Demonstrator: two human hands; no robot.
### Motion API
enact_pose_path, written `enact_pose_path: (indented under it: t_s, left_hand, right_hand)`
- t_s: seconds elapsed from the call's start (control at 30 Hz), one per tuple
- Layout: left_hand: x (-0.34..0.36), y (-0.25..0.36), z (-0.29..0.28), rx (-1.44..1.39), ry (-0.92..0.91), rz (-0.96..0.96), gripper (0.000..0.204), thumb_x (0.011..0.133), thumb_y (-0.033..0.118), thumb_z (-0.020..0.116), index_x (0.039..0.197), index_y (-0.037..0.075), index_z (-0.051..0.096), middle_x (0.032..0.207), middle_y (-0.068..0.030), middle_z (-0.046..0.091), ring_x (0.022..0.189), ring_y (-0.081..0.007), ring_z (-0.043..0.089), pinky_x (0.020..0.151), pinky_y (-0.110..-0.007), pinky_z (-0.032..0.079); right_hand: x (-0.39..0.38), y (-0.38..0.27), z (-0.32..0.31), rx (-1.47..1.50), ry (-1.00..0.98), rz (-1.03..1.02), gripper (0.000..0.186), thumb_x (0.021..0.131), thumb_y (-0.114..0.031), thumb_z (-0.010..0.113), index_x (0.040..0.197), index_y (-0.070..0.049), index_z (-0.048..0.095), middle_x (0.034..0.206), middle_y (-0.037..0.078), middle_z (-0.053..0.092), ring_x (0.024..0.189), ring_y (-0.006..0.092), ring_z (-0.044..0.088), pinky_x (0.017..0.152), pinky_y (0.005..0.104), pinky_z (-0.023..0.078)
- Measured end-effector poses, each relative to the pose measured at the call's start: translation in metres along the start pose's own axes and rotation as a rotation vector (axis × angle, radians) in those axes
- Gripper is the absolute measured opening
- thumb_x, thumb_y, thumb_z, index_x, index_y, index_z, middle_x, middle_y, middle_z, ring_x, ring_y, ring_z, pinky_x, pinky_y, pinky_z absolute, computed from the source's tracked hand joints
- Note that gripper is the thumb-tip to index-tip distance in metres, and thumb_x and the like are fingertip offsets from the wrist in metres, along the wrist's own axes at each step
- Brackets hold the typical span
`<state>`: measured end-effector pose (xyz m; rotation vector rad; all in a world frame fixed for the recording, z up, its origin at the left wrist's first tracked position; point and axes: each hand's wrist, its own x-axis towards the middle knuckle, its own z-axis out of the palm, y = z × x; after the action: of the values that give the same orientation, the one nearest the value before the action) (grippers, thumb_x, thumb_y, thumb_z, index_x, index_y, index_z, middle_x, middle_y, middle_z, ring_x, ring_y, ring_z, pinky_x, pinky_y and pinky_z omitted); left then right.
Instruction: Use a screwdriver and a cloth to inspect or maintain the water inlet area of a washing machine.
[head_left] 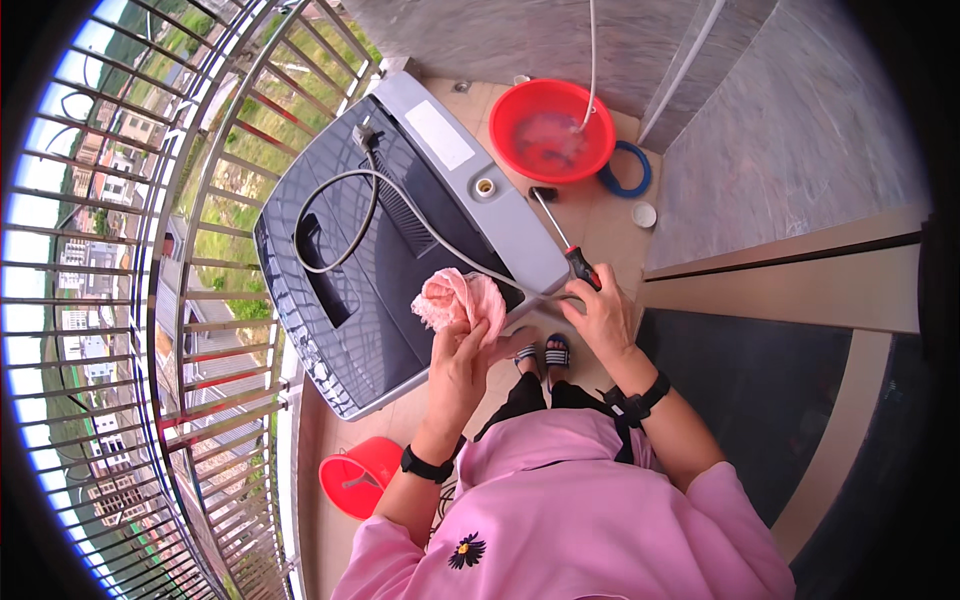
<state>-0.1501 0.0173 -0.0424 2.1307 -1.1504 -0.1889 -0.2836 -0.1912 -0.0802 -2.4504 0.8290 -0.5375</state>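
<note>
A crumpled pink cloth (pixel 462 305) is pinched in the fingers of my left hand (pixel 462 368), over the near corner of a top-loading washing machine (pixel 345 290) with a dark lid and grey rear panel. My right hand (pixel 605 318) is closed around the end of a screwdriver (pixel 578 262) with a black-and-red handle, its shaft pointing away from me. A grey power cord (pixel 430 228) loops across the lid, its plug (pixel 362 132) lying near the far edge. The cord runs toward my right thumb; whether I grip it is unclear. A brass-coloured inlet (pixel 485 187) shows on the rear panel.
Behind the machine, a white hose (pixel 592 60) hangs into a red basin (pixel 505 135) of water. Beside it lie a blue ring (pixel 645 180) and a white cap (pixel 644 214). A red bucket (pixel 335 485) stands lower left. Metal railings (pixel 185 300) line the left; a marbled wall (pixel 790 140), the right.
</note>
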Motion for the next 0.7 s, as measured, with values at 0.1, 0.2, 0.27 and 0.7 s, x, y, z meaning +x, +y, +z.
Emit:
enact_pose_path:
  t_s: [0.1, 0.2, 0.27, 0.7]
  left_hand:
    - [-0.002, 0.001, -0.01, -0.339, -0.053, -0.301, 0.022, 0.093, 0.001, 0.062, 0.114, -0.002, 0.066, 0.11, -0.0134, 0.061, 0.095, -0.0244, 0.065, 0.084, -0.034, 0.053]
    - [-0.018, -0.015, -0.015, -0.872, -0.057, -0.535, 0.018, 0.096, 0.004, 0.056, 0.109, -0.005, 0.063, 0.111, -0.0076, 0.062, 0.096, -0.0161, 0.064, 0.087, -0.028, 0.05]
    - [-0.023, -0.015, -0.019, -0.989, -0.018, -0.511, 0.018, 0.097, 0.007, 0.048, 0.104, -0.002, 0.062, 0.112, -0.0061, 0.061, 0.099, -0.0159, 0.06, 0.088, -0.026, 0.046]
    - [-0.02, 0.0, -0.041, -1.641, 0.291, -0.713, 0.033, 0.1, 0.027, 0.064, 0.124, 0.008, 0.053, 0.125, -0.0111, 0.063, 0.117, -0.0264, 0.062, 0.1, -0.042, 0.051]
  right_hand:
    - [0.018, 0.015, 0.004, 0.013, 0.129, 0.018, 0.02, 0.074, -0.015, 0.081, 0.088, -0.016, 0.067, 0.093, 0.008, 0.055, 0.074, 0.0314, 0.064, 0.061, 0.0417, 0.052]
    - [0.029, 0.029, 0.0, -0.013, 0.119, 0.074, 0.02, 0.075, -0.015, 0.081, 0.089, -0.015, 0.068, 0.092, 0.007, 0.056, 0.075, 0.0318, 0.064, 0.062, 0.0415, 0.052]
    - [0.032, 0.033, -0.003, 0.079, -0.031, 0.102, 0.021, 0.077, -0.018, 0.082, 0.092, -0.013, 0.069, 0.09, 0.01, 0.055, 0.079, 0.0323, 0.061, 0.067, 0.0422, 0.05]
    - [-0.003, 0.01, -0.101, 0.96, -0.534, 0.277, 0.048, 0.09, -0.009, 0.067, 0.136, -0.005, 0.059, 0.122, 0.004, 0.067, 0.107, 0.0125, 0.061, 0.096, 0.0303, 0.048]
